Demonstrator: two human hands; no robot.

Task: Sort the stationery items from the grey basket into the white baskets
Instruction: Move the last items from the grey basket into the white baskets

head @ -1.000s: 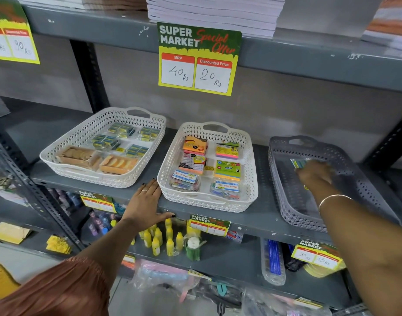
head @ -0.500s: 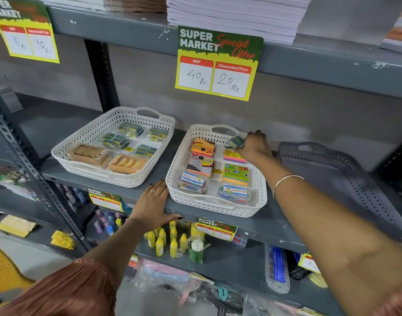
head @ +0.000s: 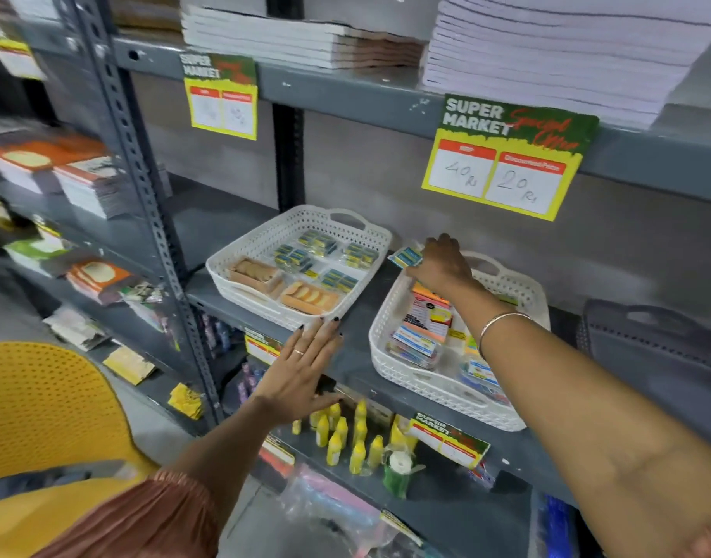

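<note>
- The left hand [head: 301, 366] lies flat on the shelf [head: 354, 356] edge, fingers spread and holding nothing, its fingertips touching the front rim of the left white basket [head: 265, 239].
- That basket holds packets with open floor near its back.
- The right hand [head: 442, 261] pinches a small blue packet [head: 405, 256] in its fingers, over the gap between the two white baskets.
- The light pinch could let the packet slip and drop onto the shelf between the rims.
- The right white basket [head: 410, 376] is crowded; the forearm crosses low above it and could catch its contents.
- The grey basket [head: 648, 348] sits far right, apparently empty.
</note>
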